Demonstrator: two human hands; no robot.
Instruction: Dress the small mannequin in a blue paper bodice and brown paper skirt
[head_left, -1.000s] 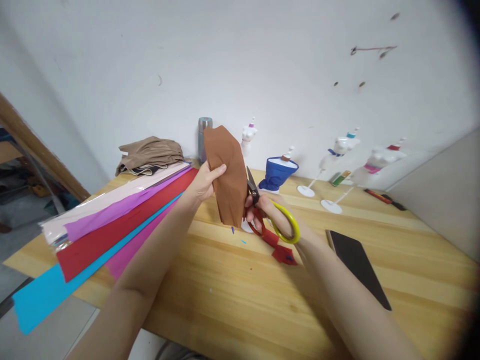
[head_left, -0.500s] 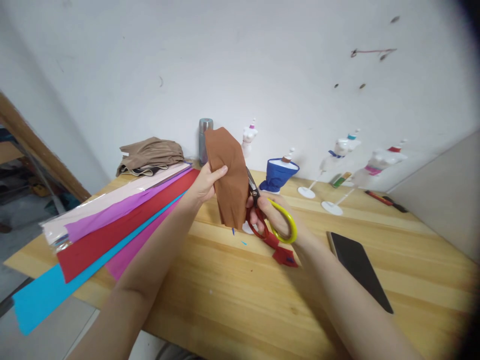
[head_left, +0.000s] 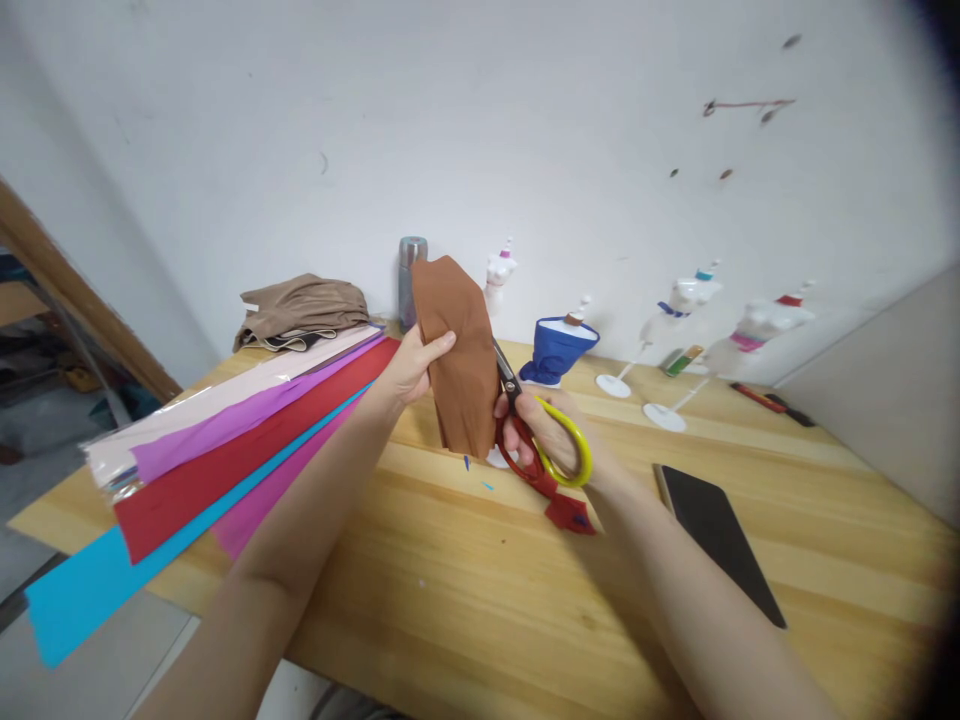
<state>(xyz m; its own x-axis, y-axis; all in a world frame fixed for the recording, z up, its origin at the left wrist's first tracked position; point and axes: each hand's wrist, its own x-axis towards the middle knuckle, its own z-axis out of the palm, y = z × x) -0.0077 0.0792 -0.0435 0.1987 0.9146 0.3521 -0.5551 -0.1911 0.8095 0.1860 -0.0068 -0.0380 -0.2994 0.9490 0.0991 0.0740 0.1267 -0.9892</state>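
My left hand grips a folded piece of brown fabric by its left edge, thumb on the front, and keeps it raised above the table. In my right hand is a pair of scissors with one yellow and one red handle loop. The dark blades lie along the right edge of the brown fabric, and part of them is hidden behind it. Beneath the scissors a scrap of red fabric lies on the table.
Long strips of red and blue fabric lie at the left, beside folded tan cloth. Small mannequins stand along the wall, one draped in blue fabric. A black tablet-like slab lies at the right. A grey flask stands behind.
Almost nothing differs. The fabric and scissors keep practically the same place, and both hands hold the same grip.
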